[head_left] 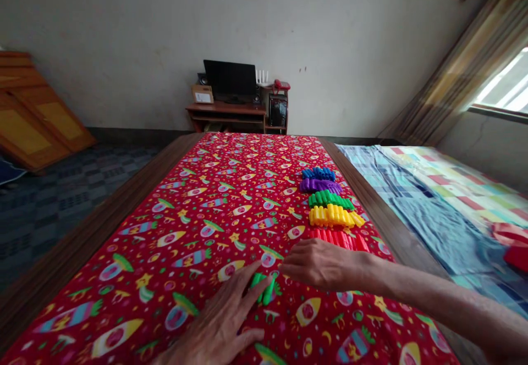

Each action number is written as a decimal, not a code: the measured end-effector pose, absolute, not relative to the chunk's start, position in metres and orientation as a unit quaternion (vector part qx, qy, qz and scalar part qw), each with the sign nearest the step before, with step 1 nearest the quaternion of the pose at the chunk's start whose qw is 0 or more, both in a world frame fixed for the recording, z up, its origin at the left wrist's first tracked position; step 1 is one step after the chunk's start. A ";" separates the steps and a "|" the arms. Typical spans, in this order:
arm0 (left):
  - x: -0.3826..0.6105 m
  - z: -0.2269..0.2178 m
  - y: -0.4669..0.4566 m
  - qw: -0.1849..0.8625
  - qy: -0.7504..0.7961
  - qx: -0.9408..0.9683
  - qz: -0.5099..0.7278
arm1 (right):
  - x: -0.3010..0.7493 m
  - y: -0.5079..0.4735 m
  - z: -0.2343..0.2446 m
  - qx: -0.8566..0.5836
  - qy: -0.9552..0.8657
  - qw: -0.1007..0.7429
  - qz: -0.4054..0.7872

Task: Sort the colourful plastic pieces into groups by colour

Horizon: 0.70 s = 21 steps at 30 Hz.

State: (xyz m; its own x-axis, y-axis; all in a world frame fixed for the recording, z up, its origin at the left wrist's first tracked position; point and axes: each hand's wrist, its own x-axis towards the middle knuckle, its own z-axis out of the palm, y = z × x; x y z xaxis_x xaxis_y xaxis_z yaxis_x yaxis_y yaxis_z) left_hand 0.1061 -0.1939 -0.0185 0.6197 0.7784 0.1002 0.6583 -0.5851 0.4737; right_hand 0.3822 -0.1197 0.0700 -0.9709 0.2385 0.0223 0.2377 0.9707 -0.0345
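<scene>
At the lower centre of the frame, the left hand [226, 313] is open, palm down with fingers spread, its fingertips over a few loose green plastic tube-shaped pieces [268, 292] on the table. A finger crosses in front of them; whether it presses on them, I cannot tell.

Just right of centre, the right hand [311, 263] has its fingers bent downward; whether they grip anything is hidden. It partly covers a row of red plastic tube-shaped pieces [336, 238]. Above that, at centre right, lie rows of yellow [332, 215], green [330, 200], purple [319, 186] and blue plastic tube-shaped pieces [319, 173], each row set side by side.

A red cloth printed with rockets and stars [165, 277] covers most of the dark brown wooden table [103, 225]. At upper centre, a black flat-screen monitor [230, 81] stands on a reddish-brown wooden desk [229, 111].
</scene>
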 end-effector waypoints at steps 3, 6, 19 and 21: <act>0.113 -0.025 -0.190 0.146 0.460 0.851 0.206 | 0.361 -0.133 0.052 -0.134 -0.990 0.018 0.025; 0.111 -0.015 -0.174 0.122 0.477 0.839 0.233 | 0.340 -0.143 0.038 -0.209 -0.977 0.019 0.019; 0.067 -0.016 -0.197 0.148 0.499 0.828 0.211 | 0.335 -0.152 0.022 -0.291 -0.954 0.066 0.037; 0.074 -0.012 -0.182 0.162 0.485 0.828 0.231 | 0.332 -0.150 0.021 -0.292 -0.954 0.058 0.035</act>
State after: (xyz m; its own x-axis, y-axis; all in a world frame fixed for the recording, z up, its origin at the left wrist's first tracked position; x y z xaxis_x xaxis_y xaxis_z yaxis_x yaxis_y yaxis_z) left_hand 0.0737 -0.1818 -0.0119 0.4226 0.8779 0.2253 0.7276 -0.4768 0.4932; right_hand 0.3319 -0.1497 0.0209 -0.8225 0.5616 0.0895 0.5535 0.8267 -0.1005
